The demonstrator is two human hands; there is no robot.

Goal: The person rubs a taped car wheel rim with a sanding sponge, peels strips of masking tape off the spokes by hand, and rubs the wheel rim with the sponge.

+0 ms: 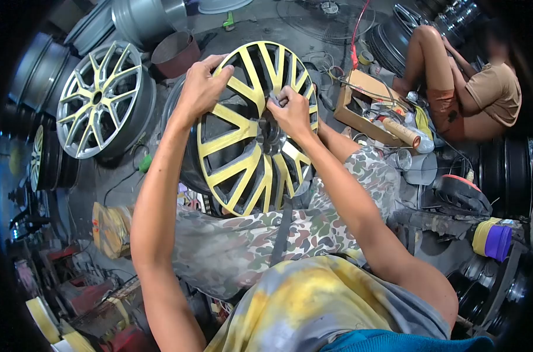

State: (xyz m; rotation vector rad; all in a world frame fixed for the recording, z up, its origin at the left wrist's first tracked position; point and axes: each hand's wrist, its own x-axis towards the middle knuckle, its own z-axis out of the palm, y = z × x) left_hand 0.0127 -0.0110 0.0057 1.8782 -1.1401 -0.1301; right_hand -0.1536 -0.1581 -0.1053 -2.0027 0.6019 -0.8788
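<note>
We see the wheel [246, 128] at twelve o'clock, tilted, its yellow-coated spokes facing us, just beyond our camouflage trousers [337, 202]. Our left hand [206, 85] grips its edge at eleven o'clock, thumb on the front, fingers partly hidden behind. Our right hand [290, 111] is closed, pinching a small grey pad [272, 100] near the hub; we cannot tell whether the pad touches a spoke. From the wheel, we find a second wheel [97, 97] between nine and ten o'clock, a reddish bin [176, 56] towards half past ten, a cluttered box [351, 120] near three, and, farther out, a seated person [483, 94] between two and three.
</note>
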